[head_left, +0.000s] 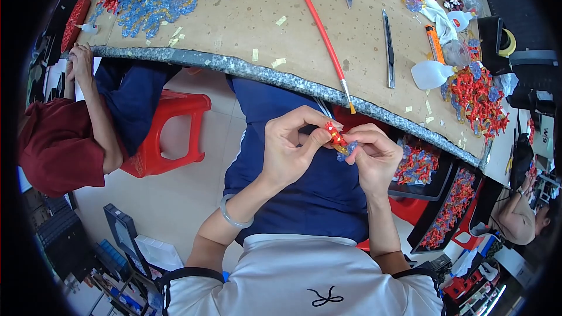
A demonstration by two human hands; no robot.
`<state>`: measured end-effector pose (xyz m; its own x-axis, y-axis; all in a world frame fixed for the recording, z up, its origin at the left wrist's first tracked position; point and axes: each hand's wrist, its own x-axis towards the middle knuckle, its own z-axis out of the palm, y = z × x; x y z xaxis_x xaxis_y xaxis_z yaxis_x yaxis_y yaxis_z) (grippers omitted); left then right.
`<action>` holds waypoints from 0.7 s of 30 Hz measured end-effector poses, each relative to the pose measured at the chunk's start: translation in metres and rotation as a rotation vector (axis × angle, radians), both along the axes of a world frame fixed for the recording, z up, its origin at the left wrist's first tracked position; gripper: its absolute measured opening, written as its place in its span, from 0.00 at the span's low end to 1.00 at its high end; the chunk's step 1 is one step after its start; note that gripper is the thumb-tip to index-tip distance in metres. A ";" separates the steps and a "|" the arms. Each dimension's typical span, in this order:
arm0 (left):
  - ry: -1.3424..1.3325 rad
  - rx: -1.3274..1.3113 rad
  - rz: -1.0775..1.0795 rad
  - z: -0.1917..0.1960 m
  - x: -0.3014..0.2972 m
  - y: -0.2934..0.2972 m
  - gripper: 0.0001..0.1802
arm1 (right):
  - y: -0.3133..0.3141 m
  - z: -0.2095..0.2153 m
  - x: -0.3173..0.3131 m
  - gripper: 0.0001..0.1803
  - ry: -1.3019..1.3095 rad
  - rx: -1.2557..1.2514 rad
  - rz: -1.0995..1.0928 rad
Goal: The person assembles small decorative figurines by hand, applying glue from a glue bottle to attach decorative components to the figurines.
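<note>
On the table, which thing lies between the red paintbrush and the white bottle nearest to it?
A slim, dark cutter lies between the red paintbrush and that white bottle, as the head view shows.

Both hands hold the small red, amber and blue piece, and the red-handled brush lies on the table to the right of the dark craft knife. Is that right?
Not quite: the head view shows the red-handled brush to the left of the dark craft knife on the table. The left hand and right hand do hold the small piece.
</note>
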<state>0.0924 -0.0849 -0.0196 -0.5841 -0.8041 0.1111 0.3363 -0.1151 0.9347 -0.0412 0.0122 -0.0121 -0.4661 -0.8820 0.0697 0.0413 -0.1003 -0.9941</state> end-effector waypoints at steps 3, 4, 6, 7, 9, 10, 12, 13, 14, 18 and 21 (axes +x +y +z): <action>-0.050 0.076 -0.020 0.002 -0.002 -0.001 0.04 | 0.001 -0.013 -0.003 0.13 -0.113 -0.021 0.032; -0.081 0.100 -0.021 0.003 -0.002 -0.001 0.04 | 0.000 -0.013 -0.003 0.13 -0.167 -0.047 0.050; -0.064 0.136 -0.020 0.005 -0.002 -0.002 0.05 | 0.000 -0.007 -0.004 0.12 -0.141 -0.021 0.045; -0.045 0.173 -0.028 0.006 -0.004 -0.004 0.06 | 0.000 -0.004 -0.005 0.12 -0.112 0.006 0.030; -0.033 0.239 -0.041 0.009 -0.001 -0.006 0.07 | 0.000 0.000 -0.008 0.11 0.002 -0.032 -0.052; -0.033 0.313 -0.039 0.010 0.002 -0.007 0.09 | 0.001 0.002 -0.012 0.11 0.105 -0.062 -0.118; 0.052 0.433 -0.061 0.009 0.005 -0.009 0.09 | 0.005 0.005 -0.030 0.11 0.344 -0.071 -0.368; 0.128 0.558 -0.074 0.005 0.009 -0.009 0.10 | 0.004 0.005 -0.041 0.10 0.483 -0.094 -0.495; 0.196 0.681 -0.079 0.000 0.011 -0.010 0.13 | 0.002 0.007 -0.051 0.10 0.497 -0.095 -0.512; 0.284 0.878 -0.098 -0.002 0.007 -0.003 0.17 | -0.011 0.010 -0.082 0.10 0.418 -0.099 -0.694; 0.251 0.873 -0.088 0.010 0.001 0.001 0.16 | -0.027 0.004 -0.093 0.15 0.404 -0.150 -0.717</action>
